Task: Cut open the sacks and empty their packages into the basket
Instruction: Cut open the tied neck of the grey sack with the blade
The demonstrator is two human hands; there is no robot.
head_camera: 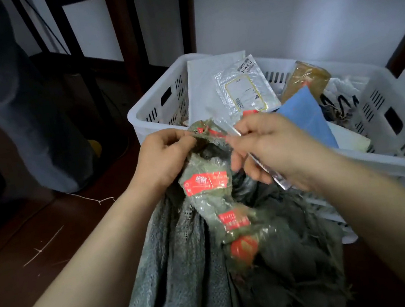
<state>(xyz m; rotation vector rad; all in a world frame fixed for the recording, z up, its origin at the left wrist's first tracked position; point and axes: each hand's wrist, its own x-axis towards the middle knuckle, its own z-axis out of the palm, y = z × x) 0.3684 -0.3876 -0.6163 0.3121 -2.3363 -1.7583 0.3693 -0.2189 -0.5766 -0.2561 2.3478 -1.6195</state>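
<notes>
A grey-green woven sack (187,272) stands in front of me, its neck wound with clear tape bearing red printed labels (205,180). My left hand (162,156) pinches the sack's taped top edge. My right hand (271,149) grips a slim silver utility knife (262,163), its blade pointing up and left beside the sack's mouth. Behind the sack sits a white slotted plastic basket (382,107) holding several packages: a white mailer (207,85), a clear labelled pouch (244,87), a blue package (308,115) and a brown taped parcel (305,79).
The floor is dark wood (26,243) with bits of white string on it. A dark grey bag or cloth (20,106) hangs at the left. Dark furniture legs (127,33) stand behind the basket against a white wall.
</notes>
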